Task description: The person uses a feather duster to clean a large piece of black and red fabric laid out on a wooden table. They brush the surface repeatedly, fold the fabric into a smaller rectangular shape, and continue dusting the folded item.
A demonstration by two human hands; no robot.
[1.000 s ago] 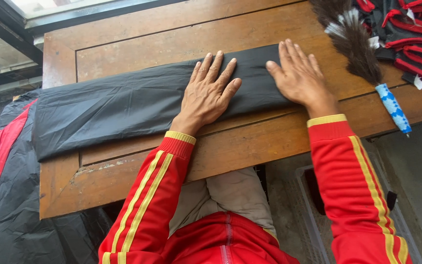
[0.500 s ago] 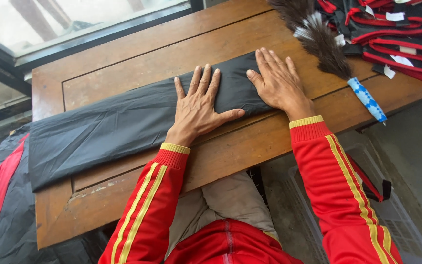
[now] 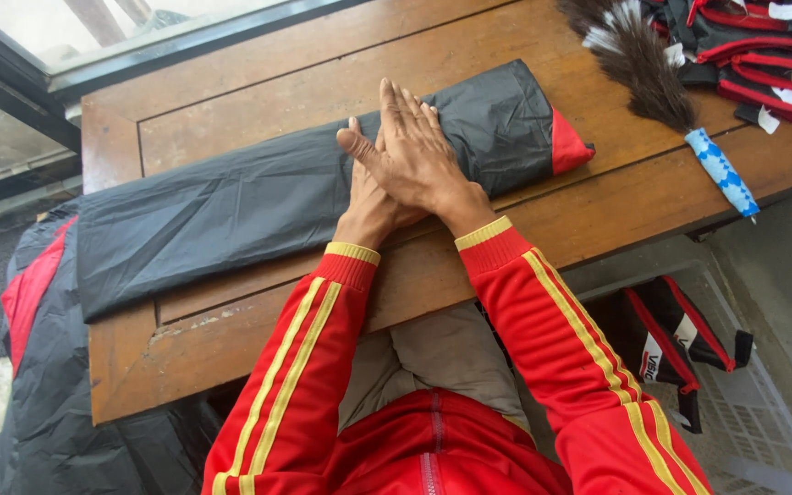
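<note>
Your right hand [image 3: 414, 151] lies flat, fingers straight and spread, palm down on the black cloth [image 3: 258, 197]; it crosses over your left hand [image 3: 370, 203], which is pressed flat on the same cloth beneath it, gripping nothing; neither hand is closed around anything. The cloth is folded into a long strip across the wooden table [image 3: 231, 82], running from the left edge toward the right; a red patch [image 3: 568, 142] shows at its right end; your hands sit on it right of its middle. A feather duster [image 3: 653, 78] with a blue-and-white handle lies at the table's right, apart from the cloth; a stack of black-and-red folded pieces [image 3: 763, 55] sits in the far right corner; more black and red fabric [image 3: 34, 367] hangs off the left side.
</note>
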